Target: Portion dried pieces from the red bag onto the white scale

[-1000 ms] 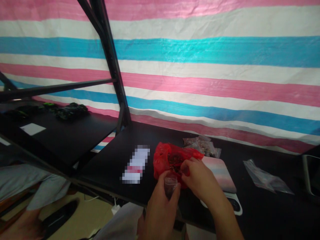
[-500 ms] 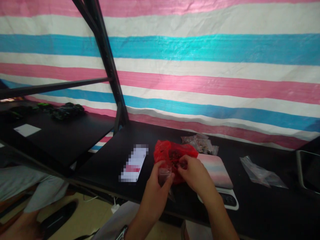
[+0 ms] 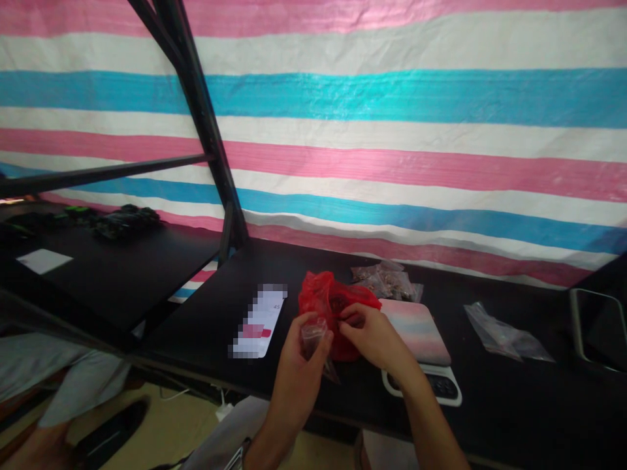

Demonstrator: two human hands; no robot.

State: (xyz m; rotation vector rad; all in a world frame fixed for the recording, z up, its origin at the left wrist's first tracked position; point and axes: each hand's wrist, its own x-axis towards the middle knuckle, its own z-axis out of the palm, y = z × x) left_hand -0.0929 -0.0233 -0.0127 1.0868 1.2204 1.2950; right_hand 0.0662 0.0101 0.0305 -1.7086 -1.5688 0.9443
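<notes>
We take the red bag [image 3: 336,307] on the black desk [image 3: 514,405] as landmark. Our left hand [image 3: 298,365], just in front of the red bag, pinches a small clear pouch [image 3: 313,339] between thumb and fingers. Our right hand [image 3: 372,336] lies against the bag's near right side, fingertips pressed together at its opening; we cannot tell what they grip. Touching the bag on the right sits a scale [image 3: 424,352] with a pastel pad. Behind the bag lie filled pouches [image 3: 386,281]. Left of it lies a white card [image 3: 259,320]. Well to the right lie empty pouches [image 3: 504,336]. Far left stands a black rack post [image 3: 206,130].
</notes>
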